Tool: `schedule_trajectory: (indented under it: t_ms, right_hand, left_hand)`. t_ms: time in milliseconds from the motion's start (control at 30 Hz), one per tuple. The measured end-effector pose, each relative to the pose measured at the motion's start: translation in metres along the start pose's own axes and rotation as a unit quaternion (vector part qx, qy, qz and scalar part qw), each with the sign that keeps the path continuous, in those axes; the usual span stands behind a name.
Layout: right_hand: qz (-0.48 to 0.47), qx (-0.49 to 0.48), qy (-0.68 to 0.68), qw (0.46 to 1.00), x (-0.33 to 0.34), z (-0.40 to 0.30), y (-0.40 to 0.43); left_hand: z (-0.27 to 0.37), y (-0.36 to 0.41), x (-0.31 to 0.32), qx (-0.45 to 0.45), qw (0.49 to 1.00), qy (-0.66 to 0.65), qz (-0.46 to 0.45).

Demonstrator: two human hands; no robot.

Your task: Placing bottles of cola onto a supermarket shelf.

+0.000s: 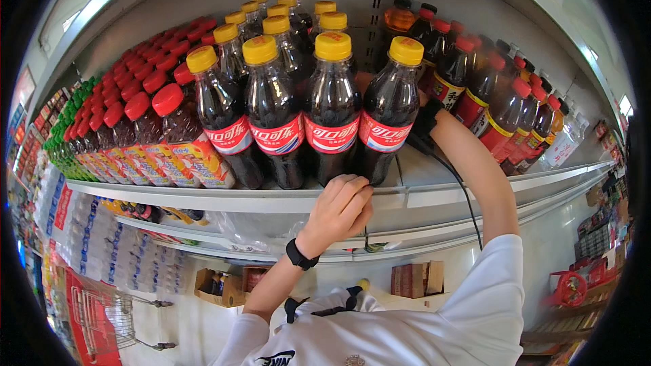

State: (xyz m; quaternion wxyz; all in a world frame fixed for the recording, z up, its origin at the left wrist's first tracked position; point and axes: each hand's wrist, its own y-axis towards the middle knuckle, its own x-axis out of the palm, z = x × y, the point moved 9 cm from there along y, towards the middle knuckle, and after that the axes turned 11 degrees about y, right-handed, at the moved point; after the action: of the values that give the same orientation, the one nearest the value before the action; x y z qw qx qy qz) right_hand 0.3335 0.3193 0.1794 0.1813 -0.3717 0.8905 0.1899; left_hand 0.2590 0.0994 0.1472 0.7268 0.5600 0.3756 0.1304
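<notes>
Several Coca-Cola bottles with yellow caps (333, 46) and red labels stand upright in rows on the metal shelf (229, 197). My left hand (338, 208) rests at the shelf's front lip with its fingers curled together, close to the bases of two front bottles; nothing shows in it. Reaching in from the right, my right hand (423, 97) is mostly hidden behind the rightmost front Coca-Cola bottle (390, 96). Only a little skin shows past that bottle, so its grip is unclear. A black band (427, 118) with a cable (460, 178) is on the right wrist.
Red-capped drink bottles (168, 101) stand tightly packed to the left, with green-capped ones (76, 107) beyond. More dark drink bottles (450, 76) fill the right side. Below are lower shelves (407, 234), cardboard boxes (219, 287) and a shopping cart (109, 315).
</notes>
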Motion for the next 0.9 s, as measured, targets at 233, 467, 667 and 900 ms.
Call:
schedule_trajectory:
  t_ms: [233,467,667,900]
  right_hand:
    - [0.008,0.003,-0.026,1.000,0.001,-0.008,0.000]
    - [0.045,0.018,-0.090,0.995,-0.014,-0.025,-0.013]
    - [0.136,0.041,-0.181,0.973,-0.024,-0.073,-0.065]
    - [0.359,-0.064,-0.177,0.914,0.024,-0.093,-0.162]
  left_hand:
    - [0.000,-0.001,0.001,0.012,1.000,-0.011,0.000]
    - [0.007,-0.036,-0.033,0.007,0.999,-0.039,-0.011]
    - [-0.040,-0.131,-0.073,-0.032,0.994,0.040,-0.093]
    - [-0.189,-0.208,-0.085,-0.254,0.951,0.166,-0.049]
